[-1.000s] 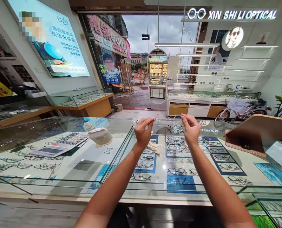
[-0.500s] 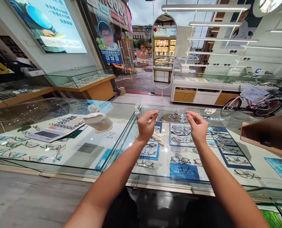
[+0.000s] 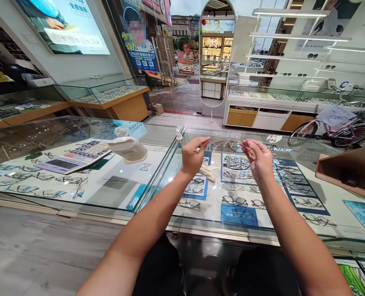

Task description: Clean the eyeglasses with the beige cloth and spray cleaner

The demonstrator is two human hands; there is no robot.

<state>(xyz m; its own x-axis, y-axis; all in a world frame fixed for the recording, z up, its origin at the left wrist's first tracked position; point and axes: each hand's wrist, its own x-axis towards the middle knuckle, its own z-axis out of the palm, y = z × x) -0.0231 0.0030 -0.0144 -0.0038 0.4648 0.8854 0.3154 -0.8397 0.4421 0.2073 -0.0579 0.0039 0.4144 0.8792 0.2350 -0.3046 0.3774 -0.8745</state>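
Note:
Above the glass counter, a thin-framed pair of glasses (image 3: 225,142) spans the gap between my two hands. My left hand (image 3: 195,156) pinches one side of it between thumb and fingers. The other side is pinched by my right hand (image 3: 258,158). The fine frame partly blends with the eyewear beneath the glass, so its outline is hard to make out. A crumpled pale cloth (image 3: 208,172) lies on the counter just right of my left hand, and a small spray bottle (image 3: 179,138) stands behind that hand.
Rows of glasses (image 3: 235,200) lie inside the display case. Left of my hands are a white device (image 3: 128,150) and a large calculator (image 3: 60,164). A brown tray-like object (image 3: 348,174) sits at right. An oval mirror (image 3: 214,88) and a bicycle (image 3: 336,129) stand beyond.
The view has tilted slightly downward. The glasses have turned between my hands, and my right hand has rotated, showing more of its curled fingers.

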